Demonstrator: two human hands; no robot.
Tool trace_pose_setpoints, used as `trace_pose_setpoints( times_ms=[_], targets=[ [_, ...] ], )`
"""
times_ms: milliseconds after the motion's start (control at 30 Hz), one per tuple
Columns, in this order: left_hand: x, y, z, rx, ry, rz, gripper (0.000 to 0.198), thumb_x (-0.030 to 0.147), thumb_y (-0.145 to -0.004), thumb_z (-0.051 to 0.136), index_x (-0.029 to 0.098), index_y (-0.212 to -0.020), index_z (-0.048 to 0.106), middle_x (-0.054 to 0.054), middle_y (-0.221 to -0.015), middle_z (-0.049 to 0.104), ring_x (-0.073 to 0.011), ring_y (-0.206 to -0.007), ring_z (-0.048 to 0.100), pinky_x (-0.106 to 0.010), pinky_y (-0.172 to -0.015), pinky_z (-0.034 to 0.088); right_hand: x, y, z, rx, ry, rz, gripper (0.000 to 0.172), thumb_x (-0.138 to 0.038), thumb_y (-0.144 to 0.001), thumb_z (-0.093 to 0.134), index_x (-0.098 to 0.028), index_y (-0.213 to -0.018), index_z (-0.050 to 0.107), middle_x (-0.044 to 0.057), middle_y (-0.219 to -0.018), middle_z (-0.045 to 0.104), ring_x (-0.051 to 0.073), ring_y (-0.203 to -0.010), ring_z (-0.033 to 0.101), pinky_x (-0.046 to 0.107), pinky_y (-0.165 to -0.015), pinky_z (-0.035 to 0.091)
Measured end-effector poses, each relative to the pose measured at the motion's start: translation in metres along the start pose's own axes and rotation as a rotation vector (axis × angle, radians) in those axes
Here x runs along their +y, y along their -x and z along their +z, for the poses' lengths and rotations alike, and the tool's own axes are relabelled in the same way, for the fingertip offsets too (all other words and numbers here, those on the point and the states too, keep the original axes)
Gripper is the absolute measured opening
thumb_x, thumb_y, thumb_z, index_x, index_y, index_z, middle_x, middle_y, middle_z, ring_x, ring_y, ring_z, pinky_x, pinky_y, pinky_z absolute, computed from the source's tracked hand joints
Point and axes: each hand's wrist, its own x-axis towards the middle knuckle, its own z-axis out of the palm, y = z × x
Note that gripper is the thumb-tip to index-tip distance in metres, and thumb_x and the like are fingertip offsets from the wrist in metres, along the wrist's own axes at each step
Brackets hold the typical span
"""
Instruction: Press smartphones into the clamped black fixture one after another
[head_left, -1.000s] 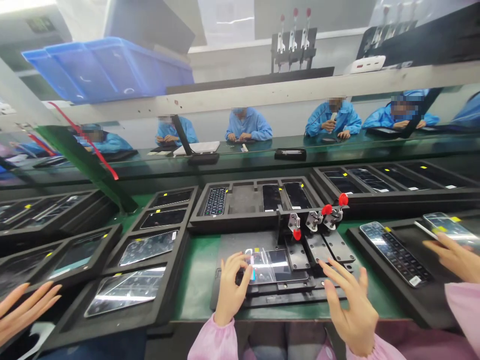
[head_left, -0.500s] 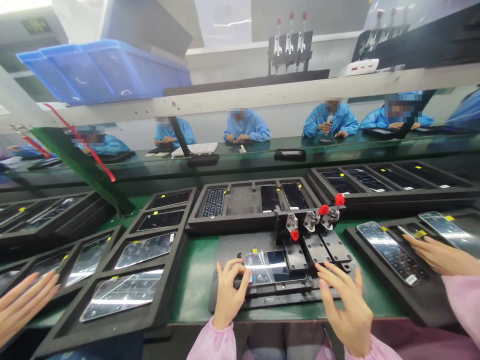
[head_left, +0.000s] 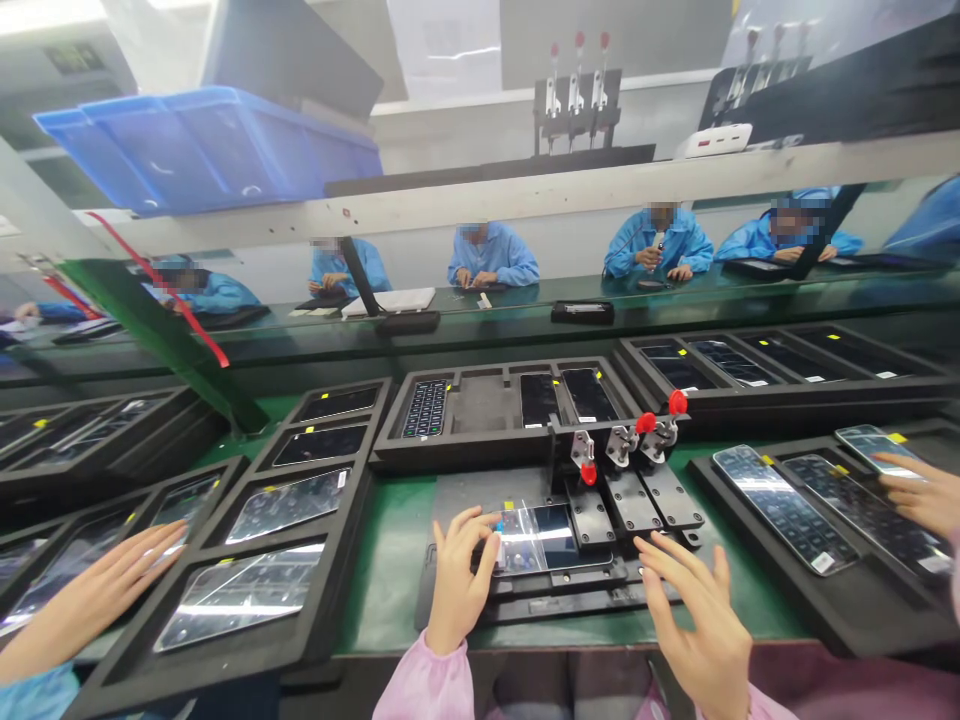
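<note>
Phone with dark glass screen (head_left: pixel 555 530) lies flat in a black metal fixture (head_left: pixel 465 505) on the green surface (head_left: pixel 390 570). A clear plastic film (head_left: pixel 521 530) covers the left part of the phone, and the right part seems bare, although glare makes this hard to tell. The person's left hand (head_left: pixel 461 575) is curled, and its fingertips (head_left: pixel 487 522) pinch at the edge of the film. The right hand (head_left: pixel 694 625) is open with spread fingers, holds nothing, and is near the fixture. Three red-handled steel toggle clamps (head_left: pixel 619 445) stand behind the phone, not pressing on it. Black foam trays at left (head_left: pixel 330 590) and right (head_left: pixel 750 570) carry more phones with yellow tags, and a far black tray (head_left: pixel 390 440) has one empty pocket. A neighbouring worker's hand (head_left: pixel 97 590) is over the left tray, and another worker's hand (head_left: pixel 919 495) touches a phone in the right tray.
</note>
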Motion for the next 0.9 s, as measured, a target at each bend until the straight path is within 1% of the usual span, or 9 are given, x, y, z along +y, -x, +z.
trace_pose_setpoints(
  times_ms=[233,367,467,533,633,700,767,900],
  targets=[
    [-0.0004,-0.0002,-0.0009,-0.038,-0.017,-0.010,0.019,0.029,-0.091,0.037,0.024,-0.080,0.052,-0.002,-0.112,0.062,-0.0209,-0.120,0.044,-0.062,-0.104,0.001,0.0006,0.0021,0.0013,-0.008,0.005,0.007,0.014,-0.017,-0.080,0.056,-0.020,-0.092,0.061,0.003,-0.097,0.066,0.020,-0.096,0.061,0.062,-0.105,0.020],
    [-0.0002,0.0002,-0.0019,-0.003,0.032,-0.008,0.020,0.029,-0.091,0.037,0.023,-0.078,0.050,-0.001,-0.116,0.059,-0.0213,-0.121,0.043,-0.061,-0.105,0.004,0.0023,0.0029,-0.0001,-0.003,0.010,0.008,0.014,-0.017,-0.080,0.056,-0.020,-0.092,0.062,0.003,-0.096,0.067,0.020,-0.096,0.062,0.062,-0.105,0.021],
    [-0.0004,0.0000,-0.0011,0.015,0.065,0.001,0.020,0.028,-0.091,0.037,0.023,-0.077,0.050,-0.002,-0.121,0.056,-0.0230,-0.121,0.043,-0.061,-0.104,0.009,0.0034,0.0026,-0.0001,0.007,0.008,0.011,0.014,-0.017,-0.079,0.057,-0.020,-0.092,0.062,0.003,-0.096,0.067,0.021,-0.096,0.062,0.062,-0.105,0.022],
    [-0.0008,-0.0005,0.0001,0.032,0.089,0.011,0.019,0.028,-0.091,0.038,0.023,-0.077,0.051,-0.003,-0.121,0.055,-0.0238,-0.120,0.043,-0.059,-0.104,0.015,0.0035,0.0023,0.0000,0.010,0.002,0.014,0.015,-0.017,-0.079,0.057,-0.020,-0.093,0.062,0.003,-0.096,0.067,0.021,-0.096,0.062,0.062,-0.104,0.022],
    [-0.0013,-0.0011,0.0013,0.063,0.148,0.033,0.018,0.027,-0.089,0.041,0.022,-0.076,0.052,-0.005,-0.120,0.055,-0.0238,-0.119,0.044,-0.050,-0.102,0.028,0.0029,0.0018,-0.0002,0.015,-0.001,0.015,0.015,-0.017,-0.079,0.057,-0.021,-0.092,0.062,0.003,-0.096,0.067,0.021,-0.096,0.062,0.061,-0.104,0.022],
    [-0.0011,-0.0014,0.0011,0.068,0.188,0.033,0.017,0.027,-0.089,0.042,0.022,-0.076,0.053,-0.006,-0.120,0.055,-0.0234,-0.118,0.045,-0.044,-0.099,0.034,0.0027,0.0014,-0.0005,0.018,-0.001,0.017,0.014,-0.017,-0.079,0.056,-0.020,-0.092,0.062,0.003,-0.096,0.067,0.021,-0.096,0.062,0.061,-0.104,0.022],
    [-0.0002,-0.0017,0.0004,0.068,0.217,0.015,0.017,0.028,-0.089,0.043,0.021,-0.076,0.053,-0.007,-0.120,0.055,-0.0232,-0.116,0.047,-0.041,-0.097,0.037,0.0029,0.0011,-0.0006,0.018,-0.001,0.017,0.014,-0.017,-0.079,0.056,-0.020,-0.092,0.062,0.003,-0.096,0.067,0.021,-0.095,0.062,0.061,-0.104,0.023],
    [0.0035,-0.0025,-0.0006,0.063,0.254,-0.010,0.020,0.029,-0.089,0.043,0.020,-0.074,0.053,-0.008,-0.118,0.056,-0.0238,-0.112,0.050,-0.039,-0.093,0.039,0.0041,0.0009,-0.0006,0.016,0.000,0.016,0.015,-0.017,-0.079,0.057,-0.020,-0.092,0.062,0.002,-0.095,0.067,0.020,-0.095,0.062,0.060,-0.105,0.023]
  ],
)
